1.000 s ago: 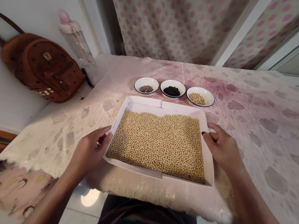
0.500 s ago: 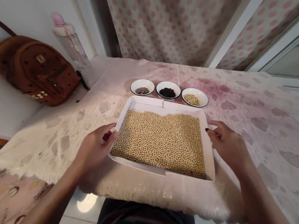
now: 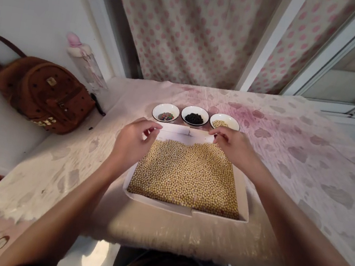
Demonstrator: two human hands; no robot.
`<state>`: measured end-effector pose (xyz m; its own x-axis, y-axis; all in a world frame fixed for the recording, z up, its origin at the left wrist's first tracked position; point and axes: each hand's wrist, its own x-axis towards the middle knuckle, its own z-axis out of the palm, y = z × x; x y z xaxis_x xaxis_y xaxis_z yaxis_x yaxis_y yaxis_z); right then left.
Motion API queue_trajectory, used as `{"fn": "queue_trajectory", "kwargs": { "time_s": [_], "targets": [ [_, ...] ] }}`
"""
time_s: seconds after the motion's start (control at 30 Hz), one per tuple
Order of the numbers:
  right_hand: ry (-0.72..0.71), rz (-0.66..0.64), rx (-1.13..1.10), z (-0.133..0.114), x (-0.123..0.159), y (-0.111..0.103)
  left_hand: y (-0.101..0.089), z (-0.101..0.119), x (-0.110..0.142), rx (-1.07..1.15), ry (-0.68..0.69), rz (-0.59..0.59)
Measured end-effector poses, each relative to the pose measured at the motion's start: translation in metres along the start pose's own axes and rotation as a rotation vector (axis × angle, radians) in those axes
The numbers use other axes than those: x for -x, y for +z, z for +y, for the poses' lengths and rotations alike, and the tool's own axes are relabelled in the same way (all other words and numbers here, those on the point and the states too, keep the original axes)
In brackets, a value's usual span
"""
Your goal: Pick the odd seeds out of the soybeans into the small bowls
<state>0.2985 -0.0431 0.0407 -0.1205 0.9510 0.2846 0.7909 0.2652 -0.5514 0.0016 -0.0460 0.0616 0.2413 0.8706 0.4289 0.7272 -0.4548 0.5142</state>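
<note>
A white paper tray (image 3: pixel 243 203) full of tan soybeans (image 3: pixel 187 176) lies on the table near its front edge. My left hand (image 3: pixel 132 143) hovers over the tray's far left corner, fingers curled, thumb and forefinger close together. My right hand (image 3: pixel 235 147) reaches over the far right corner, fingers bent down onto the beans there. I cannot make out anything held in either hand. Just behind the tray stand three small white bowls: one with mixed coloured beads (image 3: pixel 166 113), one with black beans (image 3: pixel 194 115), one with tan beans (image 3: pixel 225 122).
A pale patterned cloth (image 3: pixel 312 166) covers the table. A brown backpack (image 3: pixel 45 93) and a clear bottle with a pink cap (image 3: pixel 84 64) sit on the white surface at left. A dotted curtain (image 3: pixel 189 25) hangs behind. Tiled floor shows below the table edge.
Both hands left the tray's side edges and moved forward to its far corners, by the bowls. The tray stayed in place.
</note>
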Motion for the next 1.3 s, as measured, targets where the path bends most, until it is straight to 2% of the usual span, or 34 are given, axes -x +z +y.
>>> {"fn": "queue_trajectory", "kwargs": {
  "time_s": [0.1,0.17,0.27,0.37,0.7,1.13,1.3],
  "targets": [
    [-0.066,-0.010,-0.024,0.010,-0.007,0.013,0.015,-0.015,-0.026,-0.008,-0.029,0.013],
    [-0.120,0.013,-0.027,0.018,-0.006,0.018,0.024,-0.031,-0.032,-0.035,-0.067,0.043],
    [-0.154,0.076,0.016,0.030,0.002,0.019,0.032,-0.052,-0.027,-0.029,-0.077,0.045],
    [-0.164,0.096,0.057,0.041,0.008,0.017,0.034,-0.063,-0.017,-0.009,-0.061,0.060],
    [-0.188,0.051,0.104,0.051,0.013,0.021,0.043,-0.062,-0.013,-0.027,0.049,0.067],
    [-0.163,0.046,0.196,0.048,0.014,0.020,0.044,-0.059,-0.010,-0.009,0.039,0.023],
    [-0.159,0.058,0.337,0.051,0.013,0.016,0.045,-0.059,-0.010,-0.008,0.043,0.020]
  ]
}}
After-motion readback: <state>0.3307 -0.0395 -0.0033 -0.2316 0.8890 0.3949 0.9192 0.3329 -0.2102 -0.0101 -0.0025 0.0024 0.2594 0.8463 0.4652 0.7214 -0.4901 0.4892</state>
